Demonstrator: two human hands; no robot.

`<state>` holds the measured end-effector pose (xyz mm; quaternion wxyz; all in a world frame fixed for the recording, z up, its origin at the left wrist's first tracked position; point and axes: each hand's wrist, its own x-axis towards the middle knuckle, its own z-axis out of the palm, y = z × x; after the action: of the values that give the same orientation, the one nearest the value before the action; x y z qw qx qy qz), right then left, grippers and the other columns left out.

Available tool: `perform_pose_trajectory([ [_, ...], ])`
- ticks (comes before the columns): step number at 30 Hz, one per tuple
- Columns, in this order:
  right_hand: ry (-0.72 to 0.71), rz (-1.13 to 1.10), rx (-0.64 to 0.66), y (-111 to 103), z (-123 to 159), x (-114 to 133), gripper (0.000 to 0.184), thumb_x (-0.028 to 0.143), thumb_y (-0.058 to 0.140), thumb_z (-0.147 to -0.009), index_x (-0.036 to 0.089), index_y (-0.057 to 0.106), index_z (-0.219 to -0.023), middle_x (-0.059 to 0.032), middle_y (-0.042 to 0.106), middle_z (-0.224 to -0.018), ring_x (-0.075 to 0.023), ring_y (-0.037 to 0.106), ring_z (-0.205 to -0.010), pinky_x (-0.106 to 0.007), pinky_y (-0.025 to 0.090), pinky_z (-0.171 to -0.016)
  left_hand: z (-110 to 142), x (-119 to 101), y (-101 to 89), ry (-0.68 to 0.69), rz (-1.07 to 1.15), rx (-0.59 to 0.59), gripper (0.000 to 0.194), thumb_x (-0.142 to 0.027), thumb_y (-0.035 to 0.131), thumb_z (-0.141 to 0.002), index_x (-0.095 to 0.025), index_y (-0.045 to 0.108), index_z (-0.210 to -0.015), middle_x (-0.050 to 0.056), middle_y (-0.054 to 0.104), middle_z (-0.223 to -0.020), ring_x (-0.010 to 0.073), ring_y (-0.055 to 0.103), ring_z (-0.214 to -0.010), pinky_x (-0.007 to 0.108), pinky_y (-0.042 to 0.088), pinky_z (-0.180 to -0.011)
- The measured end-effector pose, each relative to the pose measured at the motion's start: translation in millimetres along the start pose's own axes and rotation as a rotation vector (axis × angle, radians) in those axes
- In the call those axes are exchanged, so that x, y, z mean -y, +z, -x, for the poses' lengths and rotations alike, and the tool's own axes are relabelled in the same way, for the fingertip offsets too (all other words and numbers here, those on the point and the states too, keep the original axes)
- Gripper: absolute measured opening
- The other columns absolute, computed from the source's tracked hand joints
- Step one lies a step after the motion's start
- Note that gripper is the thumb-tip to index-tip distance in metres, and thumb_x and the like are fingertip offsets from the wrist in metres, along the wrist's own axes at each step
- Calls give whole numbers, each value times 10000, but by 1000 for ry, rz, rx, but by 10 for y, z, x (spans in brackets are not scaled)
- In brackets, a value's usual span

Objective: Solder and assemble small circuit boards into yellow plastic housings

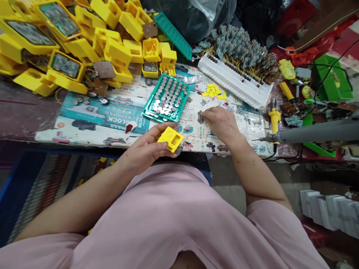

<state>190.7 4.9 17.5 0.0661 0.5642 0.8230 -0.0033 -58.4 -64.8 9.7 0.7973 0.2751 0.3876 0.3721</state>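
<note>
My left hand (153, 145) grips a small yellow plastic casing (169, 138) at the table's front edge. The casing has a rectangular opening and a patch of small holes on its upper face. My right hand (221, 123) rests low over the printed sheet, fingertips pinched together; whatever may be between them is hidden. Beyond both hands lies a green tray (146, 108) with many round silver button cells (167, 98) in it. Small yellow plastic pieces (214, 91) lie loose on the sheet just past my right hand.
A heap of yellow casings (112, 48) fills the back left, with an empty green tray (174, 35) beside it. A white foam strip (235, 80) holds wired parts (241, 46). At right stands a yellow-handled soldering iron (275, 119), near a grey arm (316, 130) and green bins (332, 78).
</note>
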Motion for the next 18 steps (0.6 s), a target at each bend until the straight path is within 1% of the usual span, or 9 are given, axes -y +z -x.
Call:
perform_pose_trajectory([
  [3,-24,50,13,3,67,67,359,179,393,-1022,170,704,-1202,-95,724,-1228,-232,636,-1064,-324,430,-715,-3,-12,6,-2,38,-38,553,-245,830,-670,-265,611,-1178,35,647,-1165,211,676,-987,291,650,-680],
  [6,-23,87,34,-23,121,138,392,138,365,-1017,125,644,-1293,-129,695,-1284,-234,621,-1079,-325,433,-722,-17,14,0,42,54,-19,543,-203,797,-691,-272,577,-1182,29,647,-1187,208,676,-1015,341,649,-767],
  [8,-20,102,47,-47,134,168,395,115,363,-1006,108,642,-1286,-149,705,-1249,-237,621,-1059,-327,426,-713,-26,40,-3,64,59,9,554,-199,783,-716,-281,545,-1210,27,654,-1178,213,679,-1042,385,637,-843],
  [10,-22,114,61,-78,127,182,377,103,377,-992,111,668,-1231,-160,723,-1188,-239,627,-1019,-327,412,-694,-29,60,-4,78,51,22,575,-207,782,-739,-287,515,-1242,26,656,-1164,217,681,-1060,414,624,-889],
  [14,-32,125,121,-182,75,195,342,94,409,-971,129,704,-1142,-166,737,-1086,-251,639,-970,-329,368,-658,-9,69,-1,98,47,10,571,-215,808,-746,-279,512,-1230,21,658,-1153,200,682,-1031,392,637,-863],
  [18,-25,160,226,-309,1,228,346,39,425,-930,94,725,-1094,-197,725,-1039,-289,660,-969,-336,345,-641,18,46,8,104,57,10,567,-215,816,-749,-263,516,-1228,27,677,-1131,181,690,-1001,337,643,-825],
])
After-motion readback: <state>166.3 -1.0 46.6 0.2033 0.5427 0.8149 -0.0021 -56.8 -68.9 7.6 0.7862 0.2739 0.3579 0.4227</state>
